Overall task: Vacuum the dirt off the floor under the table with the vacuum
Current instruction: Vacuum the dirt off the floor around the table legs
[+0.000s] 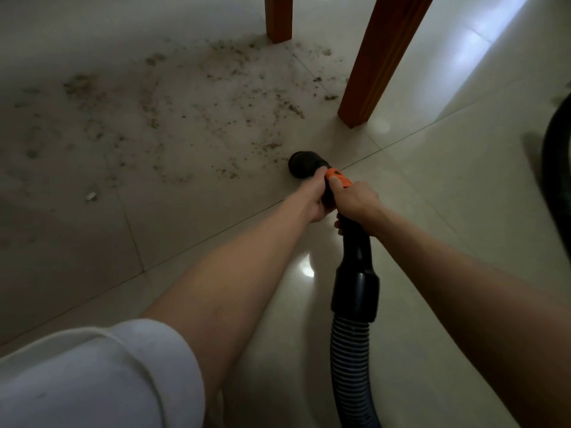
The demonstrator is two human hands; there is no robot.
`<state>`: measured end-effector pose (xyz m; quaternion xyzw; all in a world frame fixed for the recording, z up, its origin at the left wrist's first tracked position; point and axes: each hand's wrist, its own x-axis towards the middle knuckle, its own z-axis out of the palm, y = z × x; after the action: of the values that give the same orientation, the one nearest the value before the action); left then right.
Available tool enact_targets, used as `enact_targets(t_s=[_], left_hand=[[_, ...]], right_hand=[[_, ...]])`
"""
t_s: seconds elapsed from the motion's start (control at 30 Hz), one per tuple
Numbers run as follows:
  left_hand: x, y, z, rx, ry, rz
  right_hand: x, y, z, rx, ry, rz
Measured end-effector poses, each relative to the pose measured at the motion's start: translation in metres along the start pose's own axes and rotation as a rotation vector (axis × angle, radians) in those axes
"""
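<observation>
Tiled floor (432,196) | dirt (185,112) scattered | vacuum (352,242) black, orange-trimmed, ribbed hose

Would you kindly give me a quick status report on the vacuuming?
Left hand and right hand both gripping vacuum nozzle. Nozzle at near edge of dirt, most uncollected. Table leg stands right of the patch.

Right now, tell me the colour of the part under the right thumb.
Orange, on the otherwise black vacuum wand; the head view shows it.
</observation>
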<state>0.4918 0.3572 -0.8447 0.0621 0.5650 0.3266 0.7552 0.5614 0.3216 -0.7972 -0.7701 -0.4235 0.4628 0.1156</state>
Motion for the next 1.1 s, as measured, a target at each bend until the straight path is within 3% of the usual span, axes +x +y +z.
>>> enact_targets(t_s=[0.43, 0.7, 1.1], left_hand=[[0.024, 0.041, 0.01, 0.062, 0.019, -0.003], [0.012, 0.022, 0.01, 0.025, 0.048, -0.039], [0.001, 0.027, -0.005, 0.022, -0.024, -0.05]], right_hand=[[0.025, -0.034, -0.016, 0.019, -0.101, 0.049], [0.014, -0.03, -0.036, -0.059, -0.232, 0.124], [0.004, -0.038, -0.011, -0.028, -0.122, 0.027]])
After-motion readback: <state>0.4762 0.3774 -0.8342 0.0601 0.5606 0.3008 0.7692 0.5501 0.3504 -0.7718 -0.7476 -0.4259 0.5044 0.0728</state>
